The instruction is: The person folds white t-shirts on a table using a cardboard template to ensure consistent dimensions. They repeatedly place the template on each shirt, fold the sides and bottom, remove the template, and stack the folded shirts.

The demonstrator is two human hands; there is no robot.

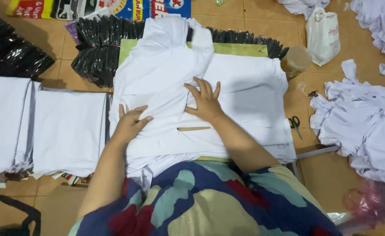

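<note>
A white shirt (pixel 166 74) lies spread face down on a yellow-green board (pixel 240 49) on the tiled floor, partly folded, with one side turned in over the middle. My left hand (pixel 130 122) presses flat on the shirt's left side, fingers apart. My right hand (pixel 206 101) rests flat on the fold near the centre, fingers spread. A thin wooden stick (pixel 194 128) lies on the shirt just below my right hand. Neither hand holds anything.
Two stacks of folded white cloth (pixel 68 131) sit to the left. Black plastic sleeves (pixel 98 46) lie behind. Scissors (pixel 294 124), a clear jar (pixel 298 59), a white bag (pixel 323 35) and a heap of loose white shirts (pixel 363 126) are to the right.
</note>
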